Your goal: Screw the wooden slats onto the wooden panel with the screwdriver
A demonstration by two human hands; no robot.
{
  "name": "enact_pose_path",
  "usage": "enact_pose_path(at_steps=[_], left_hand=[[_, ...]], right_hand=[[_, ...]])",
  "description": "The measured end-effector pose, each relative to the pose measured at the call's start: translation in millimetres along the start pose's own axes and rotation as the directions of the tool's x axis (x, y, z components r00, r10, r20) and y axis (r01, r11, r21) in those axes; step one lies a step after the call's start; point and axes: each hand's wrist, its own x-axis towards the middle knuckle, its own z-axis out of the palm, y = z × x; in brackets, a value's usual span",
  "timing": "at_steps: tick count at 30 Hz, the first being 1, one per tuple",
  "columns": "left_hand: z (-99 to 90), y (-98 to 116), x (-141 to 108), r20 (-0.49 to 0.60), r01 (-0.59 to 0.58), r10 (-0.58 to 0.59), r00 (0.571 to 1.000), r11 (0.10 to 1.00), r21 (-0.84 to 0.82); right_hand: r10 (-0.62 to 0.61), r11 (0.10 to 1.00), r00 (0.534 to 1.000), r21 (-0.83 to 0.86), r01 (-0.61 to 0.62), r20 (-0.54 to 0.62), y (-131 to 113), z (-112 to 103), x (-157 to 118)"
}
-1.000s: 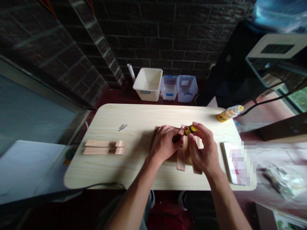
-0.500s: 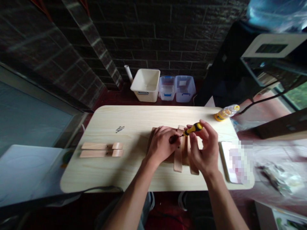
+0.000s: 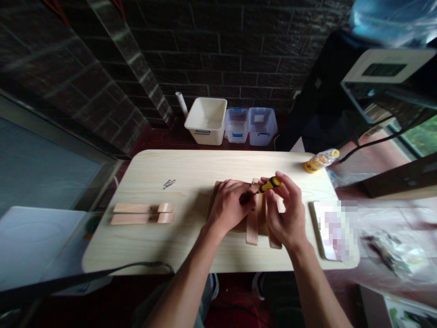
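The right hand (image 3: 287,209) held the yellow-black screwdriver (image 3: 269,184) in its fingers, over the wooden assembly (image 3: 251,225) on the table (image 3: 191,250). The left hand (image 3: 232,202) pressed on this assembly, near the screwdriver's tip; I cannot tell if its fingers gripped something. The screws (image 3: 168,184) lay well apart, at left.

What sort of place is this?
Probably a small home workshop: a yellow-and-black screwdriver in the right hand, small dark screws and light-brown wooden strips on a table.
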Motion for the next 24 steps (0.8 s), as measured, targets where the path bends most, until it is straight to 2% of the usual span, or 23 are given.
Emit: enact_pose_path(at_steps=[5, 12, 24], left_hand=[[0.1, -0.7, 0.1, 0.013, -0.004, 0.003, 1.0, 1.0, 0.01], [-0.6, -0.5, -0.3, 0.026, 0.005, -0.005, 1.0, 1.0, 0.011], [-0.3, 0.5, -0.2, 0.02, 0.014, -0.015, 1.0, 1.0, 0.012]], right_hand=[[-0.021, 1.0, 0.999, -0.018, 0.022, 0.027, -1.7, -0.5, 1.9], [-0.109, 0.987, 0.993, -0.112, 0.112, 0.038, -1.1, -0.6, 5.3], [-0.07, 0.991, 0.998, -0.116, 0.069, -0.003, 1.8, 0.1, 3.6]])
